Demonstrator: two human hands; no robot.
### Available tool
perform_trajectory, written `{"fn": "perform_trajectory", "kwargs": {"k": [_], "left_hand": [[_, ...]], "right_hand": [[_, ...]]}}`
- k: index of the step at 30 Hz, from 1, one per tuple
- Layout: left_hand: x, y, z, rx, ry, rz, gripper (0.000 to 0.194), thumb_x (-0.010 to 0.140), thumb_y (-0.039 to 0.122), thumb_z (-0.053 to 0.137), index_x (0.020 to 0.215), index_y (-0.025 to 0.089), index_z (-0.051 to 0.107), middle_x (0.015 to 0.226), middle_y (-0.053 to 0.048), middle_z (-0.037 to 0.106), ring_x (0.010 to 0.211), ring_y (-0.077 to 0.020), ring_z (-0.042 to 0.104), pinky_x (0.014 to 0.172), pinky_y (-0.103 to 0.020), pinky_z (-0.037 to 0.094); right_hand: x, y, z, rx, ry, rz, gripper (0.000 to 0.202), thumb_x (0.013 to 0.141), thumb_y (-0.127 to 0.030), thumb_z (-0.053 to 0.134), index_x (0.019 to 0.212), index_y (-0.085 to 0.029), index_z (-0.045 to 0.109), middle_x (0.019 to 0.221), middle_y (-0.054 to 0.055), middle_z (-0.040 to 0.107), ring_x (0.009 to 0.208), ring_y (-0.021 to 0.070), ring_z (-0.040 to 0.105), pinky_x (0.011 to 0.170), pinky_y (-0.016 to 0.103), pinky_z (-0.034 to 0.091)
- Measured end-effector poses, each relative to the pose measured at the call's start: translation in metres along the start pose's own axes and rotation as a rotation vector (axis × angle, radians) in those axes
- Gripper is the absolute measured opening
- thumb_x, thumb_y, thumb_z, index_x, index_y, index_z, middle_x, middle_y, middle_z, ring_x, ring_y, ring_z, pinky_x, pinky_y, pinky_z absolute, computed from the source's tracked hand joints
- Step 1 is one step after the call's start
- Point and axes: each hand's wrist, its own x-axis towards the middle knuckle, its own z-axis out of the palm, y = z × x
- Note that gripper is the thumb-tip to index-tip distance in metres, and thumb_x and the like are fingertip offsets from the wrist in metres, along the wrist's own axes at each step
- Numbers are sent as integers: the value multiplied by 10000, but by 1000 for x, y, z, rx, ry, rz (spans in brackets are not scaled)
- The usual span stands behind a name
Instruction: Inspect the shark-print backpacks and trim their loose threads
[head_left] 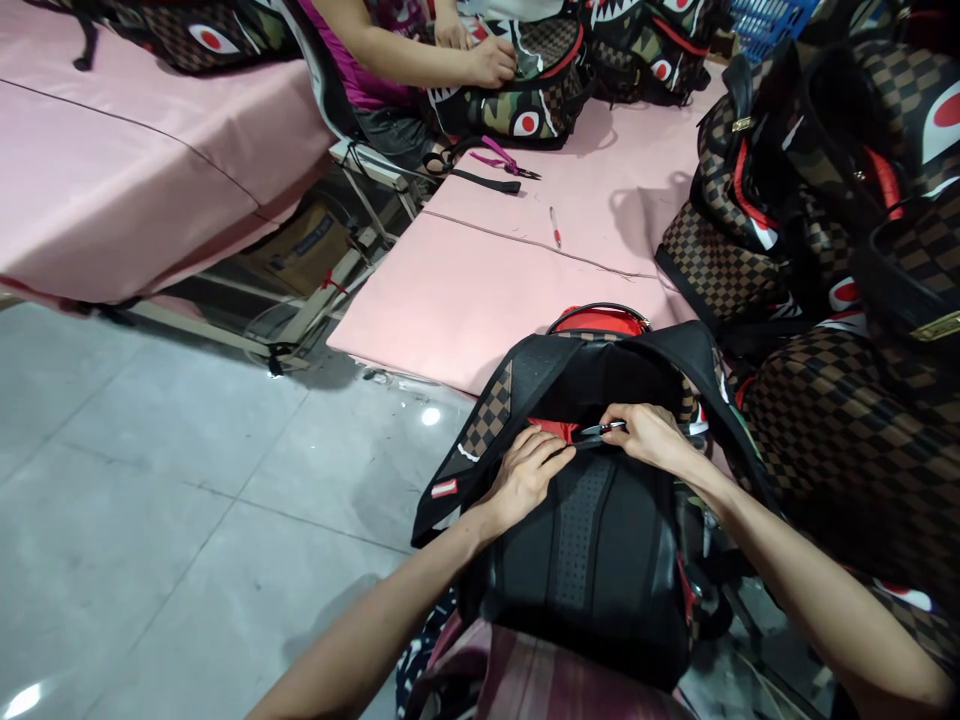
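Observation:
A black backpack [600,540] with brown checkered straps and a red handle lies back panel up on my lap, its top against the pink table [465,290]. My left hand [525,475] pinches the fabric at the top of the back panel beside a red lining patch [553,428]. My right hand [651,437] grips a small metal tool [602,429], probably thread snips, with its tip on the same seam. The two hands almost touch.
Finished checkered and camouflage backpacks [840,200] are piled at the right. Another person's hands [487,60] work on a bag across the table. Pink snips [501,158], a black strap and a red pen [555,227] lie on the table. Grey floor spreads out at the left.

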Motion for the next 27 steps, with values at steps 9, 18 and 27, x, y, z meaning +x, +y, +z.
{"fn": "perform_trajectory", "kwargs": {"k": [9,18,27], "left_hand": [[3,1,0,-7,29,-6,411,786,0,409,1096,203,587,1014,-61,632,995,-178,538,924,-437,428],[8,3,-2,-38,22,-36,347,790,33,444,1041,206,610,949,-50,650,916,-169,558,868,-401,438],[14,4,-4,-30,-1,-35,295,803,66,448,989,202,633,865,-45,658,836,-160,563,788,-361,438]], "right_hand": [[9,-2,5,115,-36,-35,149,728,-288,586,851,-251,662,696,-32,656,688,151,598,593,222,325],[-4,9,6,69,124,100,218,794,-330,514,897,-250,689,832,18,709,802,190,637,645,249,367],[0,4,6,-38,29,77,242,820,-361,482,854,-295,712,811,13,718,822,190,651,603,235,344]]}}
